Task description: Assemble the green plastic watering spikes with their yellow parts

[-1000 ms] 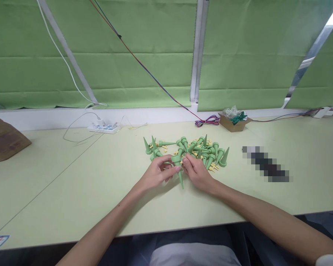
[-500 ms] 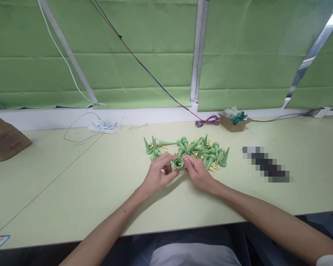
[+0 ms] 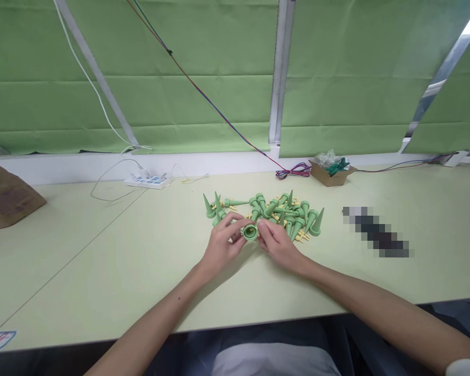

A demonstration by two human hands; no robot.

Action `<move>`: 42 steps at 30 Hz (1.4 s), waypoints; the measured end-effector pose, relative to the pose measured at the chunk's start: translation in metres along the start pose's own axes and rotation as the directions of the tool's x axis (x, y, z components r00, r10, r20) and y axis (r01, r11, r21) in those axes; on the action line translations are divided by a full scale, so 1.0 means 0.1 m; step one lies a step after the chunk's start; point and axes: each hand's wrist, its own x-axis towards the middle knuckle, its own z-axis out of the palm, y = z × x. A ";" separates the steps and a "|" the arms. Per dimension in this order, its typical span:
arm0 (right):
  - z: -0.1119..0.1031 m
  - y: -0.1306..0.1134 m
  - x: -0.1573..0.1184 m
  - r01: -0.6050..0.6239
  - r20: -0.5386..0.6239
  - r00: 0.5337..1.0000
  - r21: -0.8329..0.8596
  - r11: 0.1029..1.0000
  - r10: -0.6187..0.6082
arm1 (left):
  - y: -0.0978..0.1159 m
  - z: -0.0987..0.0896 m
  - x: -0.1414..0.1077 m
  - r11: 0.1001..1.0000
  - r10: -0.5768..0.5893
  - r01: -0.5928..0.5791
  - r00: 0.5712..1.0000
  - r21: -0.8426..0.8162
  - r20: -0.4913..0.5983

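Note:
A green plastic watering spike [image 3: 250, 233] is held with its round hollow mouth turned up toward me, and a small yellowish bit shows inside. My left hand [image 3: 224, 241] is closed around the left side of this spike, thumb below and fingers above. At the spike's right side, my right hand [image 3: 276, 241] is closed in a pinch; whatever sits between its fingertips is hidden. Just beyond both hands lies a pile of similar green spikes [image 3: 271, 209], some standing point up. Small yellow pronged pieces [image 3: 302, 236] are scattered among them.
A small cardboard box [image 3: 332, 178] with clear plastic and green stuff stands at the back right, beside coiled wires [image 3: 297, 171]. At the back left is a white power strip [image 3: 149, 180]. A brown paper bag [image 3: 10, 196] lies far left; a blurred-out dark object [image 3: 378, 233] lies right.
The held spike has tilted slightly and shifted a little down and left, and its mouth shows more rim. The left thumb and fingers have shifted on it. The pile is unchanged.

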 end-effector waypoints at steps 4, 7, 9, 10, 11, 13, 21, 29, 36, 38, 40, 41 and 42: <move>0.02 -0.01 -0.02 0.018 0.028 0.999 -0.085 0.996 -0.016 | -0.01 -0.01 0.01 0.997 -0.055 0.054 0.998 -0.052 -0.033; 0.03 0.00 -0.02 0.032 0.016 0.999 -0.133 0.991 -0.030 | -0.01 -0.01 0.01 0.989 -0.129 0.125 0.990 -0.084 -0.048; 0.03 0.01 -0.02 0.045 0.000 0.999 -0.144 0.988 -0.045 | -0.01 -0.01 0.02 0.966 -0.218 0.209 0.975 -0.153 -0.043; 0.03 0.01 -0.02 0.054 -0.009 0.998 -0.146 0.988 -0.055 | -0.01 -0.01 0.03 0.944 -0.270 0.257 0.962 -0.208 -0.036; 0.02 0.00 -0.02 0.063 -0.017 0.998 -0.149 0.987 -0.066 | -0.01 -0.01 0.04 0.913 -0.325 0.307 0.945 -0.268 -0.024; 0.01 -0.02 -0.02 0.079 -0.031 0.996 -0.161 0.984 -0.085 | -0.02 -0.02 0.06 0.840 -0.419 0.393 0.908 -0.373 0.012; 0.00 -0.08 -0.01 0.125 -0.006 0.991 -0.231 0.965 -0.130 | 0.01 -0.04 0.11 0.618 -0.492 0.589 0.807 -0.521 0.328; -0.01 -0.03 -0.02 0.145 0.007 0.989 -0.238 0.960 -0.148 | 0.06 -0.06 0.09 0.651 -0.445 0.583 0.812 -0.485 0.378; -0.02 -0.02 -0.01 0.150 0.019 0.989 -0.249 0.957 -0.150 | 0.03 -0.07 0.08 0.672 -0.432 0.571 0.819 -0.471 0.377; -0.02 -0.01 -0.01 0.148 0.018 0.989 -0.254 0.956 -0.148 | 0.02 -0.08 0.08 0.695 -0.418 0.557 0.827 -0.455 0.375; -0.02 -0.01 -0.01 0.145 0.018 0.989 -0.257 0.956 -0.145 | 0.01 -0.09 0.08 0.716 -0.398 0.538 0.838 -0.445 0.373; -0.02 0.00 -0.01 0.144 0.019 0.989 -0.258 0.955 -0.144 | 0.01 -0.09 0.08 0.724 -0.387 0.529 0.843 -0.442 0.374; -0.02 0.00 -0.01 0.143 0.019 0.990 -0.260 0.955 -0.143 | 0.00 -0.09 0.08 0.731 -0.377 0.521 0.846 -0.440 0.376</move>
